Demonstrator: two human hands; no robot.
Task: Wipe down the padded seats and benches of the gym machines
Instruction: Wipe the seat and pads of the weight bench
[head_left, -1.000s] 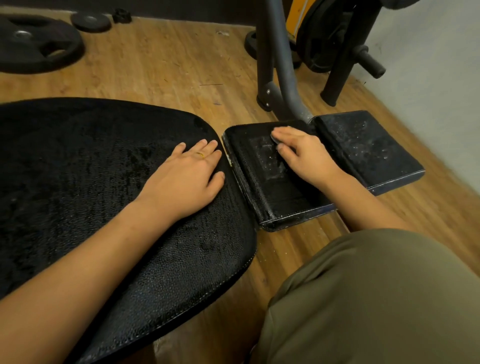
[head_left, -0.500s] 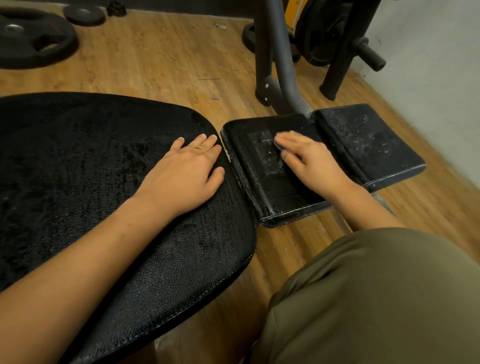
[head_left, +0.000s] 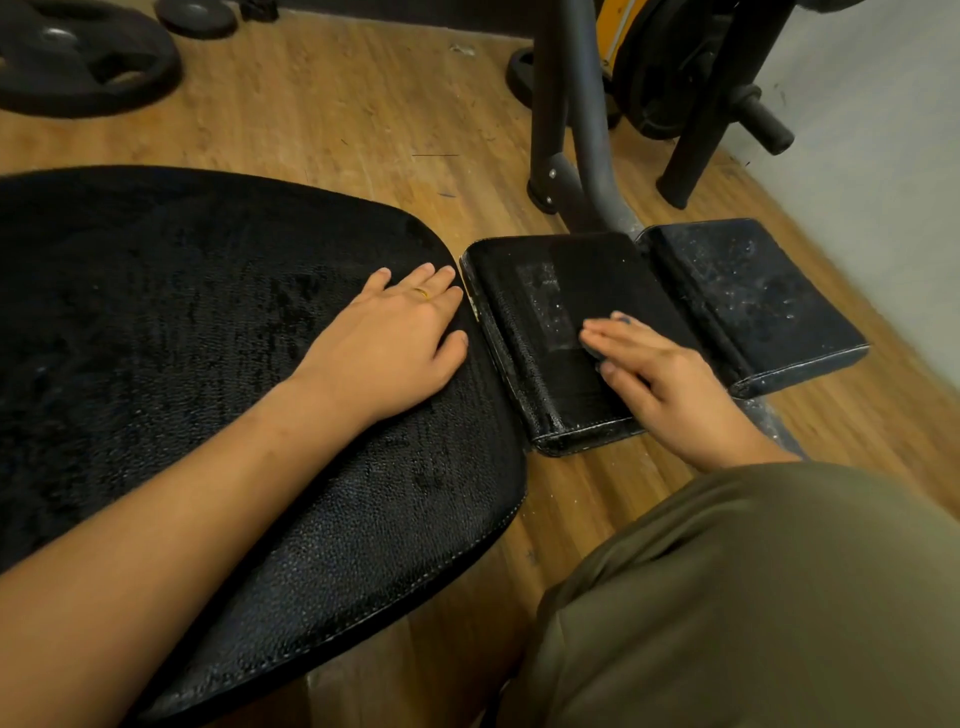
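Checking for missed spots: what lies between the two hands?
Head view: between the left hand and right hand lie the rim of the large bench pad, a narrow gap, and the small pad, bearing a dusty patch.

L hand (head_left: 387, 340), R hand (head_left: 670, 384) flat

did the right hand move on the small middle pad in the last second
Yes. The right hand has slid toward the person, from the far part of the middle pad down to nearer its front stitched edge.
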